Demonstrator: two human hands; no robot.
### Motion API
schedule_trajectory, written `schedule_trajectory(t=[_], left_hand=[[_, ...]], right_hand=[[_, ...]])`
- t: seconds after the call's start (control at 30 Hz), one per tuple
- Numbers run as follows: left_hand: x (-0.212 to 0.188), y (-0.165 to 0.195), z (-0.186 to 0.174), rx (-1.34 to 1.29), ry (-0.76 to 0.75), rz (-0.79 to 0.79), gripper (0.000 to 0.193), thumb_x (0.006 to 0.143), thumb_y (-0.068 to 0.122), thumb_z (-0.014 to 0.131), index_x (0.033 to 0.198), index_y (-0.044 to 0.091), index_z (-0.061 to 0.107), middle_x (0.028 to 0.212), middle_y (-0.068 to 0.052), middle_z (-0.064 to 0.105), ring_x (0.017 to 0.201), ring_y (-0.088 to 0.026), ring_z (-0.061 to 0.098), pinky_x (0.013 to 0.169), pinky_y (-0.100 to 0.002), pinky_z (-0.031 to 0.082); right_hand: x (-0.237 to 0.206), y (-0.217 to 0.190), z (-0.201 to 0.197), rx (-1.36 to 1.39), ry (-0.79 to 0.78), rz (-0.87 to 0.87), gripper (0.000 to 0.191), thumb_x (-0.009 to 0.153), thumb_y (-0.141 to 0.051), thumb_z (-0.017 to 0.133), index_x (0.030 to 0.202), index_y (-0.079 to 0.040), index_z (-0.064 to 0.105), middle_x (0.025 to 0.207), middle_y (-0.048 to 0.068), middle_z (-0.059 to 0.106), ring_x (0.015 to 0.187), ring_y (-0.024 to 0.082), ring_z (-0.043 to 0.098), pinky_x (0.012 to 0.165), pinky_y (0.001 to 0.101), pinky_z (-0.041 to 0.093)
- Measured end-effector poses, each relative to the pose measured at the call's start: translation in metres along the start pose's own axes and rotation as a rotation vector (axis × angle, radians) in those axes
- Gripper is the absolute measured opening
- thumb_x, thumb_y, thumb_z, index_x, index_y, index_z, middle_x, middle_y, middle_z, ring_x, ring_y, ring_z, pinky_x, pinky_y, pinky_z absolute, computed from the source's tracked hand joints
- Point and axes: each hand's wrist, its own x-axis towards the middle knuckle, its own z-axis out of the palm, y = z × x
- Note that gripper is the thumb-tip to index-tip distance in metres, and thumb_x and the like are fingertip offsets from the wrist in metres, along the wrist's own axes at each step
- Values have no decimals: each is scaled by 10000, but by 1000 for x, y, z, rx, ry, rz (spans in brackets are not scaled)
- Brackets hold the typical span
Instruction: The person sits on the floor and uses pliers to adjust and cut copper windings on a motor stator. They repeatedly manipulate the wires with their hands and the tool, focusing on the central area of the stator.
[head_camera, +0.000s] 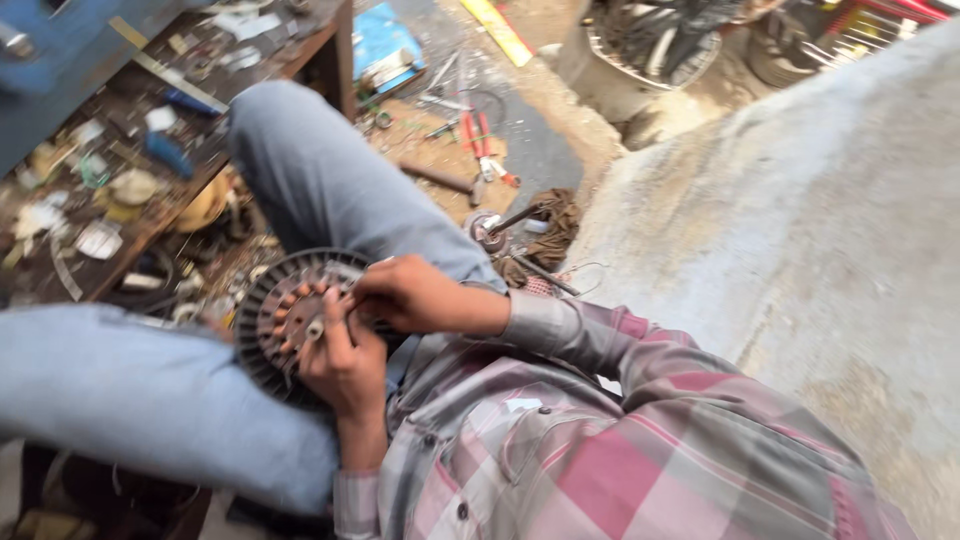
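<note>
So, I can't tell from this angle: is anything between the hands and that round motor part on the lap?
Nothing visible. Both hands already touch the round motor part: the left hand grips its near edge, the right hand rests on its copper windings. It sits on the jeans.

You get even, soft daylight with weak shadows. Motion blur smears the whole frame, worst on the cluttered brown wooden shelf (150, 150) and the rough grey concrete wall (800, 230).
</note>
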Motion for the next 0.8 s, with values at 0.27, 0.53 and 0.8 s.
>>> schedule_trajectory(t=[0.27,0.53,0.8], left_hand=[[0,3,-2,-43,-6,25,270,1027,43,650,1276,-60,667,940,-85,756,842,-271,745,752,-394,575],[-1,4,-2,-63,-1,13,254,1010,44,662,1242,-58,682,942,-83,760,861,-274,751,768,-394,580],[2,7,-2,-57,13,-5,220,1019,49,687,1206,-64,716,962,-109,763,854,-287,758,766,-389,585]], right_hand=[[0,-4,4,-132,-11,-30,164,945,-179,708,1002,-37,645,871,139,657,807,367,672,704,458,525],[-1,-5,3,-163,-17,-32,156,960,-172,704,982,-30,643,836,131,645,771,353,672,689,449,529],[-8,-4,1,-219,46,-4,147,935,-147,739,982,-51,637,857,125,644,811,336,667,713,435,526]])
